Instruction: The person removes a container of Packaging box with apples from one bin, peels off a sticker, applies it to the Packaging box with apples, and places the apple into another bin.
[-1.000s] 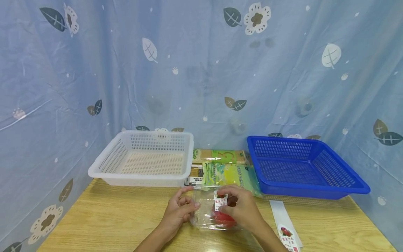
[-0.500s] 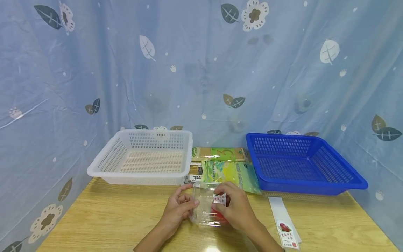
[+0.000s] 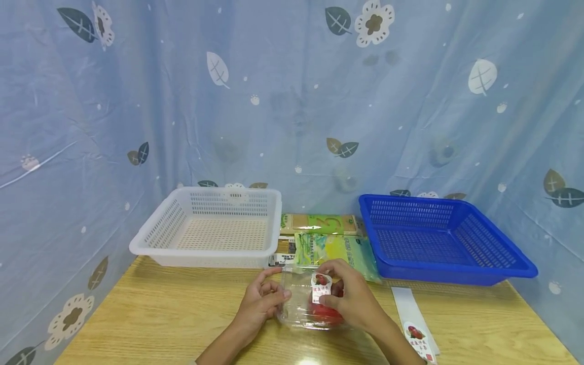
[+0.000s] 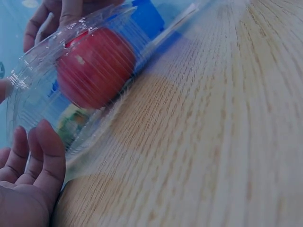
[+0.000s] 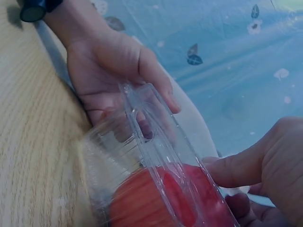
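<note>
A clear plastic clamshell box (image 3: 297, 304) lies on the table in front of me, with a red apple (image 4: 97, 68) inside. My left hand (image 3: 262, 301) holds the box's left side, thumb over the lid edge and fingers curled beside the wall. At the lid's right part, my right hand (image 3: 351, 296) pinches a white label (image 3: 321, 291) with a red fruit picture and red writing between thumb and index finger. The label lies close over the lid. In the right wrist view, the right thumb (image 5: 236, 168) is right at the lid's rim, above the apple.
A white basket (image 3: 205, 260) stands back left, a blue basket (image 3: 449, 274) back right. Between them lie a tan-and-green packet (image 3: 319, 224) and a yellow-green bag (image 3: 335, 249). A white strip (image 3: 403, 304) with another fruit label (image 3: 416, 335) lies at right. A patterned curtain (image 3: 292, 101) hangs behind.
The right fingers have shifted slightly on the label; its fruit picture, covered half a second ago, shows again. The left hand keeps its hold on the box. The view has shifted slightly.
</note>
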The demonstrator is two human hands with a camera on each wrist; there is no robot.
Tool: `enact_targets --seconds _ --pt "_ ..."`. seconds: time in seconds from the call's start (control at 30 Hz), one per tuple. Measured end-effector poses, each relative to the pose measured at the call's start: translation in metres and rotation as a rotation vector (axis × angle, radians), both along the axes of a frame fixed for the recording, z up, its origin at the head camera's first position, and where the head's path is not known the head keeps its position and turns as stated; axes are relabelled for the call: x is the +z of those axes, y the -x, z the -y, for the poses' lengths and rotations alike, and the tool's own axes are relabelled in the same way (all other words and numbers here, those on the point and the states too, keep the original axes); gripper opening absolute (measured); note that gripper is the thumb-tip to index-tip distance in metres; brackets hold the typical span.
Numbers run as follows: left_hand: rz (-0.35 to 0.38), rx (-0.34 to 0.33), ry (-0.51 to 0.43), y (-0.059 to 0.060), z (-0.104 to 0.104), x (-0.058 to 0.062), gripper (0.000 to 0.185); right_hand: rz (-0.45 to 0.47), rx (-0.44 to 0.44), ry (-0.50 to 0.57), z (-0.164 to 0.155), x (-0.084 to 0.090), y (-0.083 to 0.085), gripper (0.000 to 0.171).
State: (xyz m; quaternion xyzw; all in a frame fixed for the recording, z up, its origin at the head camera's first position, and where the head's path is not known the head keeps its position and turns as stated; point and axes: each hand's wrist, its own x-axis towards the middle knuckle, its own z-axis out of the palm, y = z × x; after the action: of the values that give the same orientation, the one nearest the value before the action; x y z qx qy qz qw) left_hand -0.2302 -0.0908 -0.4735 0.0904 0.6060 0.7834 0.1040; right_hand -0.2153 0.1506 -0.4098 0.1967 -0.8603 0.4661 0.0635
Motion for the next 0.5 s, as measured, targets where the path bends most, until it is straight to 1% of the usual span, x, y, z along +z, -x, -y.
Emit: enact_targets --seconds 0.13,0.3,0.5 --pt "0.002 -0.003 0.002 0.0 0.0 0.0 0.073 -0.005 -0.08 -0.016 0.001 0.0 0.002 0.052" --pt "0.006 0.001 -0.002 -0.001 -0.001 0.002 0.073 0.01 -0.189 -0.029 0.005 -0.001 0.009 0.05" --pt "0.005 0.005 0.004 -0.003 -0.001 0.003 0.074 0.016 -0.265 -0.14 0.011 -0.001 0.019 0.047"
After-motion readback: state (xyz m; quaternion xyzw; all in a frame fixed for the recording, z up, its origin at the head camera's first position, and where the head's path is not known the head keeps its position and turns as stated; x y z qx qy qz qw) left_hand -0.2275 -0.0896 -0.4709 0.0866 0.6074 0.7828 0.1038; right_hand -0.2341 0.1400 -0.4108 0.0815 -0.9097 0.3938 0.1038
